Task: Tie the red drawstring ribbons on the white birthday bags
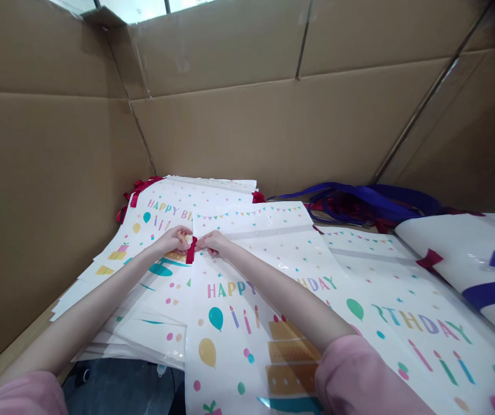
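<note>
A short dark red ribbon [191, 252] sits at the left edge of a white "Happy Birthday" printed sheet [247, 230]. My left hand [178, 239] pinches the ribbon from the left, its fingers curled. From the right, my right hand [213, 243] is closed on the same ribbon, fingertips pressed together at its side. Whether a knot lies between the fingers is hidden. Under my left forearm is a stack of similar printed sheets [161, 323], with red ribbons [137, 190] at its far left corner.
Cardboard walls [221, 127] rise behind and at the left. Purple ribbon strips [360, 193] lie in a loose heap at the back right. Further right are another printed sheet [386, 282] and a curled white sheet [455, 242] with a red ribbon piece. Dark floor [117, 383] shows below.
</note>
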Demonstrator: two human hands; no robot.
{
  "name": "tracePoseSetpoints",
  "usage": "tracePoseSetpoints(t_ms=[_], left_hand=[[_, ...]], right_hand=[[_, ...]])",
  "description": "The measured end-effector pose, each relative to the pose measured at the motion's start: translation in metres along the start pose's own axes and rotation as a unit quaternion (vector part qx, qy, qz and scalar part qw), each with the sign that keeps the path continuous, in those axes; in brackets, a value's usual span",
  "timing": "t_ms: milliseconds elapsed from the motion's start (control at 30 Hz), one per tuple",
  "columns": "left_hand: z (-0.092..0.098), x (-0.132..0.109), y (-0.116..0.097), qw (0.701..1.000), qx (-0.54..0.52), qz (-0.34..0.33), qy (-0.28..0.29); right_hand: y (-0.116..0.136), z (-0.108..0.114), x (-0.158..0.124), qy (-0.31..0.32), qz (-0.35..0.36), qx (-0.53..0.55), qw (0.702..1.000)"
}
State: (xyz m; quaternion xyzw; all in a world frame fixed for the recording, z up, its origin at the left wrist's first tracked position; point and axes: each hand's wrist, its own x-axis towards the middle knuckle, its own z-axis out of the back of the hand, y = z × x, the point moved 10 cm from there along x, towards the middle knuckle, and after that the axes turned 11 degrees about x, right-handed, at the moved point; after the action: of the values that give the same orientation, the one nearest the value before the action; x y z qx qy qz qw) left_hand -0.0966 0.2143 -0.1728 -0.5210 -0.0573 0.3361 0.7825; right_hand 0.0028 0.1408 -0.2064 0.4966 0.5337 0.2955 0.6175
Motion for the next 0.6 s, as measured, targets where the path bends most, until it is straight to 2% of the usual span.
tracePoseSetpoints(t_ms=[167,367,600], left_hand=[[0.003,0.003,-0.01,0.999,0.036,-0.037,0.0],[-0.001,0.004,-0.021,0.991,0.101,-0.084,0.026],[0.01,0.006,-0.031,0.979,0.152,-0.132,-0.026]], right_hand=[[0.005,-0.004,-0.003,0.027,0.015,0.047,0.998],[0.006,-0.005,-0.009,0.027,-0.002,0.021,0.999],[0.007,-0.004,-0.014,0.013,-0.021,-0.001,1.0]])
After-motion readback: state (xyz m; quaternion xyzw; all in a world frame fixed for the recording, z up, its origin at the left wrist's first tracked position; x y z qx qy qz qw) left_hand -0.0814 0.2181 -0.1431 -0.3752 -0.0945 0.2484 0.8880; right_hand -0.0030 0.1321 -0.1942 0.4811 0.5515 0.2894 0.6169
